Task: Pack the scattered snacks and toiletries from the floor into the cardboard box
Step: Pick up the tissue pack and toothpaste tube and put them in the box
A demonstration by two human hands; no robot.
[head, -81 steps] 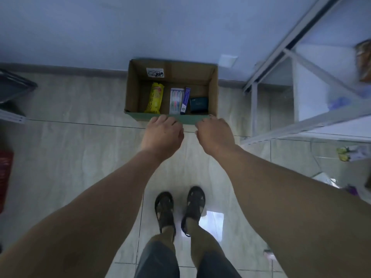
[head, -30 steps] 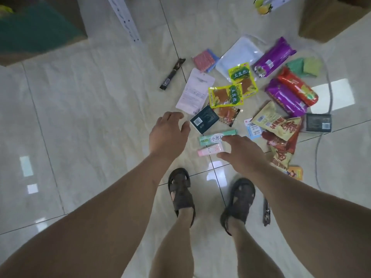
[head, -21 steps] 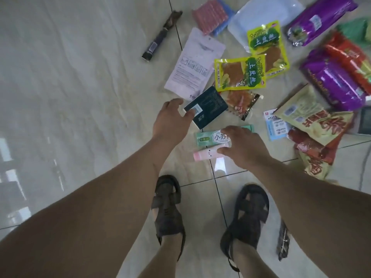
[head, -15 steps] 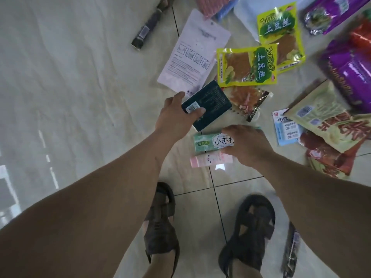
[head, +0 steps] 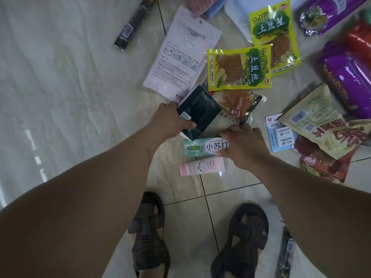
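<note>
Head view, dark box point(head: 197, 111): tilted up off the tiled floor point(head: 70, 87), beside the white pouch point(head: 181, 51).
Left hand point(head: 170, 120): thumb and fingers curled round the dark box.
Right hand point(head: 244, 146): fingers pinch the green toothpaste box point(head: 204, 147) end.
Pink tube point(head: 200, 167): just beside it.

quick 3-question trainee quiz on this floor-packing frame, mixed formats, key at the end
1. True or false: the left hand grips the dark green box.
2. Which item does the right hand grip? A) pink tube B) baking soda toothpaste box C) eraser pack
3. Fill in: the pink tube lies on the floor, nearer the ____ than the toothpaste box is.

Key: 1 true; 2 B; 3 sandals
</note>
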